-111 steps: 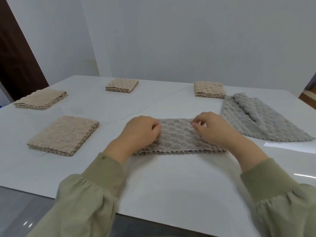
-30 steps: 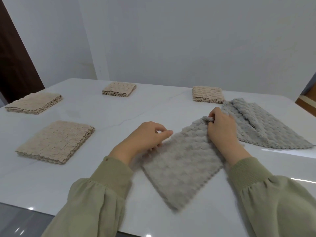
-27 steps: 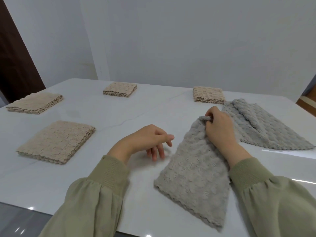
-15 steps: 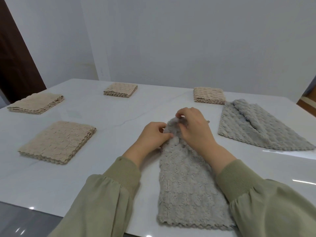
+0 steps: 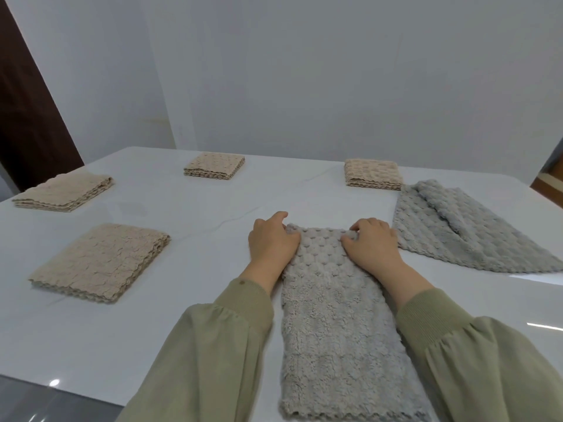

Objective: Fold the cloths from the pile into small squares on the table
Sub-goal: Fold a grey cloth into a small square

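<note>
A grey textured cloth (image 5: pixel 332 330), folded into a long strip, lies on the white table (image 5: pixel 170 324) and runs from my hands to the near edge. My left hand (image 5: pixel 271 242) grips its far left corner. My right hand (image 5: pixel 371 248) pinches its far right corner with curled fingers. Both corners lie on the table top. To the right of my right hand lies the loose pile of grey cloths (image 5: pixel 451 233), spread out flat.
Folded beige cloths lie around the table: one square (image 5: pixel 100 261) at the near left, another (image 5: pixel 64 193) at the far left, a small one (image 5: pixel 214 166) at the back middle, and one (image 5: pixel 373 175) behind the grey pile. A white wall stands behind the table.
The grey strip was swung round from lying crosswise to lying lengthwise toward me. My hands, close together at its far end half a second ago, have spread apart to its two far corners.
</note>
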`<state>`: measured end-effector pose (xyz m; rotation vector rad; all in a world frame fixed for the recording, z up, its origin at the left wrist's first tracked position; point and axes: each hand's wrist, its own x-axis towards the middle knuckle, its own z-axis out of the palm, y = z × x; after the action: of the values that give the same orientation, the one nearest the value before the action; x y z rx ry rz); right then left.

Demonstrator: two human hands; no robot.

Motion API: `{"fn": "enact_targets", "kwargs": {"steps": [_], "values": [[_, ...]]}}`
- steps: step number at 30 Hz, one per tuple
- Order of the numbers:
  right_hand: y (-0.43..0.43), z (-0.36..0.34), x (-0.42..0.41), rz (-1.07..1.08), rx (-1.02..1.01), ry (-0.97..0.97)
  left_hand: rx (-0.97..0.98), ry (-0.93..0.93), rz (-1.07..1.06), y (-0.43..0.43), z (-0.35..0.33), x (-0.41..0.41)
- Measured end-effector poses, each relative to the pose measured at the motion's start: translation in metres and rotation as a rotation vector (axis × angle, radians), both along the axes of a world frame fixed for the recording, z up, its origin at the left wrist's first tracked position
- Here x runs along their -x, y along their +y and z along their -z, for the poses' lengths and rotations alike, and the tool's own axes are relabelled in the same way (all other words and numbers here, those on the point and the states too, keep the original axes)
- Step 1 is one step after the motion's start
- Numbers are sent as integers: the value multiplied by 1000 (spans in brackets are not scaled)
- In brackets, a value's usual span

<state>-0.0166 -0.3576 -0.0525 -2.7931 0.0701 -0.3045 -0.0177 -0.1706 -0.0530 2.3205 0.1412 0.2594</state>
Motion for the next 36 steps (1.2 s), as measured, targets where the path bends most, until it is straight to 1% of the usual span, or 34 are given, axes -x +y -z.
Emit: {"fn": "enact_targets", "kwargs": {"steps": [3,5,7,9,11,13,15,17,18,20,22,24,25,28,29,31,32,33,34,36], "values": [[-5,-7,-5,12,-13,73,-60,28,29,-1,-2,-4],[-8,-14,-8,-10,7,144,-61,23,66,0,-6,-1],[-11,-19,-9,-49,-13,181,25,14,107,2,-8,0],[-13,-24,-8,-90,-98,182,203,-4,139,5,-9,-1],[-12,-28,-6,-133,-288,169,323,-14,161,10,-13,0],[-10,-32,-4,-163,-480,127,370,1,182,15,-18,2],[-10,-33,-4,-170,-711,87,446,61,189,20,-20,4],[-11,-33,-3,-193,-976,126,534,145,203,24,-21,6],[-12,-34,-3,-208,-1076,160,552,194,225,26,-22,7],[-13,-37,-1,-235,-1189,208,542,271,267,29,-26,10],[-14,-41,0,-233,-1251,225,537,298,271,31,-28,11],[-14,-41,1,-195,-1217,236,489,265,230,30,-29,11],[-14,-40,0,-171,-1151,248,438,229,206,30,-30,11],[-12,-37,0,-105,-861,296,268,97,129,26,-30,10],[-11,-38,0,-94,-763,290,245,56,114,25,-30,11],[-9,-42,0,-85,-581,211,260,13,99,24,-31,11],[-7,-44,0,-77,-539,154,289,-1,95,23,-32,12],[-4,-45,0,-75,-532,84,336,-26,89,22,-33,13],[-1,-47,-1,-86,-568,9,396,-80,80,21,-35,14],[7,-53,2,-137,-737,-161,478,-236,64,19,-39,16]]}}
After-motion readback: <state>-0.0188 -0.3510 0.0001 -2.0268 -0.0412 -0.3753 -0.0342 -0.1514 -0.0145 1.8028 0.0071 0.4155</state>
